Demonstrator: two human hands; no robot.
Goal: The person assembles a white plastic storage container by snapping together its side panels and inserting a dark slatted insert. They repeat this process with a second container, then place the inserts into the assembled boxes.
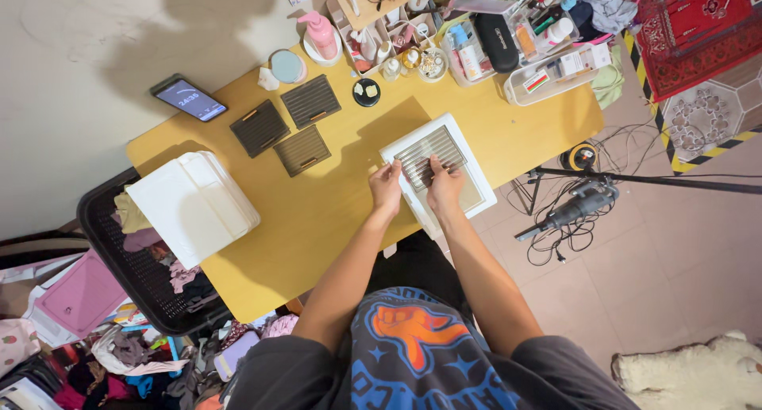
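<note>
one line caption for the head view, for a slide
Both hands, left hand and right hand, rest on a white slatted vent cover on a yellow table.

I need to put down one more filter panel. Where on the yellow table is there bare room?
Bare: the strip between the three dark panels and the white grille under both hands, and the near edge beside the white box. Crowded: the far edge, with organisers and bottles.
</note>
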